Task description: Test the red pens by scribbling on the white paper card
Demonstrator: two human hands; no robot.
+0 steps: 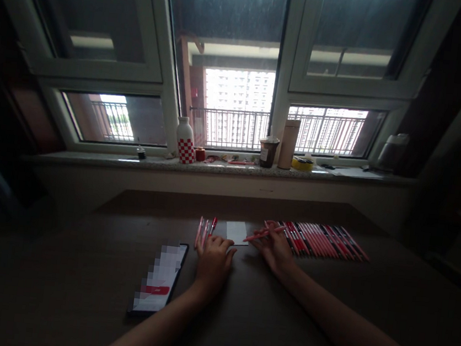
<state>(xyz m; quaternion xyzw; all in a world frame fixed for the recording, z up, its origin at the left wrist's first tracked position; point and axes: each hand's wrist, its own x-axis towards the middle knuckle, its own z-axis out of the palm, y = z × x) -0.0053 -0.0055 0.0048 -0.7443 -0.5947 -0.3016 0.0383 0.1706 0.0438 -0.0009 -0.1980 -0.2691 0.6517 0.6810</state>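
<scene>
My right hand (pixel 275 251) grips a pink pen (pixel 264 234) between thumb and fingers, its tip pointing left over the edge of a small white card (pixel 236 232). Just left of the card, my left hand (pixel 213 260) lies on the table with fingers slightly bent and thumb apart. Its fingertips cover the near ends of a few pens, among them a red-capped pen (pixel 214 224) and a pink pen (pixel 199 230). To the right of my right hand stretches a side-by-side row of pens (pixel 318 241) in pink, red and black.
A phone (pixel 157 281) with a lit screen lies on the dark table (pixel 76 288), left of my left forearm. Behind the table, the windowsill (pixel 152 163) carries a checkered bottle (pixel 186 141), a lidded cup (pixel 268 152), a tan tumbler (pixel 288 144) and yellow tape (pixel 302 163).
</scene>
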